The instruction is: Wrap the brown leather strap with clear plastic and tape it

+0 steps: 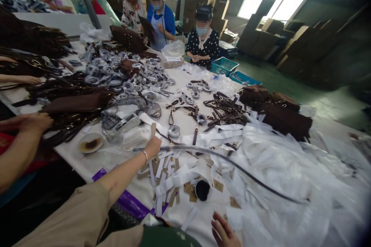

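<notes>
My left hand (152,148) reaches out over the middle of the table, its fingers closed on a beige card strip (153,129) that stands up from them. A long, thin dark band (232,157) runs past this hand and curves to the right; whether the fingers touch it, I cannot tell. My right hand (224,231) is low at the front edge, only partly in view, fingers stretched out and holding nothing. Between the hands lie loose white strips (160,168) and a small cup of black stuff (202,190).
Brown straps (224,108) and wrapped grey coils (113,67) cover the table's middle and far left. White plastic bags (269,170) are heaped at right, beside stacked brown bags (285,119). A co-worker's hand (36,122) works at left; several people stand across the table.
</notes>
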`<state>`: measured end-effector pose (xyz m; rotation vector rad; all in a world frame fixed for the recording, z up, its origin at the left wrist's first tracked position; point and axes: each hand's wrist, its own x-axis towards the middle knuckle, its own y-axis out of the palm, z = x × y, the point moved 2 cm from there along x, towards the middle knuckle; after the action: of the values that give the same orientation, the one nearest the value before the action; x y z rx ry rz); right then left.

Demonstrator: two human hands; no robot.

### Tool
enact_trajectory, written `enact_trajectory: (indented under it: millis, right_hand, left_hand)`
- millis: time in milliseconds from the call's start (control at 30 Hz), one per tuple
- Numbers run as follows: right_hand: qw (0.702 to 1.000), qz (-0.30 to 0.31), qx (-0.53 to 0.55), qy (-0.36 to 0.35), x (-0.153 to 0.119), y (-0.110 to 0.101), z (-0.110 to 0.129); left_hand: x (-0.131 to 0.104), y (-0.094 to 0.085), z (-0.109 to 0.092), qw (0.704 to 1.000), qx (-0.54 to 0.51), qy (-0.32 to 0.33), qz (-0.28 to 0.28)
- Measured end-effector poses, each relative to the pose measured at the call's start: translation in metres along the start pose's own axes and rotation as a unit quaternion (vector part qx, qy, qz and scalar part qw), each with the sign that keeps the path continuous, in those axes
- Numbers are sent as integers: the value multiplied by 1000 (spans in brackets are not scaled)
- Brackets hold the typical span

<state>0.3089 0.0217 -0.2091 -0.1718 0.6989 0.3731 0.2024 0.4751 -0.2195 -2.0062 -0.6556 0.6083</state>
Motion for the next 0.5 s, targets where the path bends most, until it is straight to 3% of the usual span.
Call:
enact_trajectory:
  millis: [133, 300, 500]
  right_hand:
    - [998, 22, -52, -34, -1, 14, 17]
    - [975, 90, -167, -119, -10, 20, 35]
    - [949, 20, -200, -242, -26, -3, 62]
  left_hand:
    - [7, 1, -2, 997, 70, 16, 22]
    - [-2, 6, -24, 987, 150, 36, 38]
    - [-7, -16, -55, 977, 165, 128, -38]
